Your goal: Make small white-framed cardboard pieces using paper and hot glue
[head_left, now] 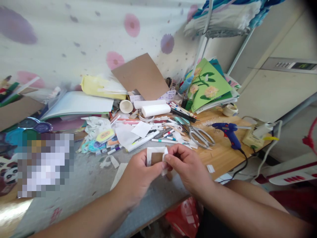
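Between my two hands is a small piece of brown cardboard [157,158] with white paper [153,150] folded around its edges. My left hand [137,175] is closed on its left side, thumb along the lower edge. At the right edge, my right hand [184,164] pinches the white paper between thumb and forefinger. The piece is held above the near edge of the grey work surface; its underside and some of my fingertips are hidden. Just beyond it lie pens, paper scraps and a pair of scissors [200,135].
A blue glue gun [228,131] lies on the wooden tabletop at right, beside a power strip [254,136]. Behind the pens stand a large brown cardboard sheet [142,76] and a green flower picture [210,84]. A red plastic bag [184,216] is below the table edge.
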`<action>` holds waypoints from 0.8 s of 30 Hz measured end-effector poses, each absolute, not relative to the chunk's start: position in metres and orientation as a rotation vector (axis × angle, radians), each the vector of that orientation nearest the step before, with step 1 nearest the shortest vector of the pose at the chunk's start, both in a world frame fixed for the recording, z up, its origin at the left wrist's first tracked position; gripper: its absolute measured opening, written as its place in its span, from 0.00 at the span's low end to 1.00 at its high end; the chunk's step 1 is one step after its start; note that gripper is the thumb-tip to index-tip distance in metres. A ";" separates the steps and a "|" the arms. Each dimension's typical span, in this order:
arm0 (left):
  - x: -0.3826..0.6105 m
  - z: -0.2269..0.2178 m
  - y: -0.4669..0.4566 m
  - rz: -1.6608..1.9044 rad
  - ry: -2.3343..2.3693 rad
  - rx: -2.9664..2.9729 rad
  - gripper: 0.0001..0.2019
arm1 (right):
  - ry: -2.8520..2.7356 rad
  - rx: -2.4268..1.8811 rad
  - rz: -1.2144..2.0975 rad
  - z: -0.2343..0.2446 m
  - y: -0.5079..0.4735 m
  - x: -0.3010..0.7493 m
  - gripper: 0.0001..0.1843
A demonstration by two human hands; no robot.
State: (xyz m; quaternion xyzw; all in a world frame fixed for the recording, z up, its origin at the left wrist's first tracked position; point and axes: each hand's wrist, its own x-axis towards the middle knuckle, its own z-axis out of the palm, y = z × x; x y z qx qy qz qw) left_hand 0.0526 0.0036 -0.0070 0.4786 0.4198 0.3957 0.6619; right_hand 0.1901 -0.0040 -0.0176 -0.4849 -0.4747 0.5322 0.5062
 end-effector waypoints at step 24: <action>0.053 -0.018 0.003 0.935 0.863 1.048 0.18 | -0.857 -0.981 1.289 -0.029 0.002 0.191 0.11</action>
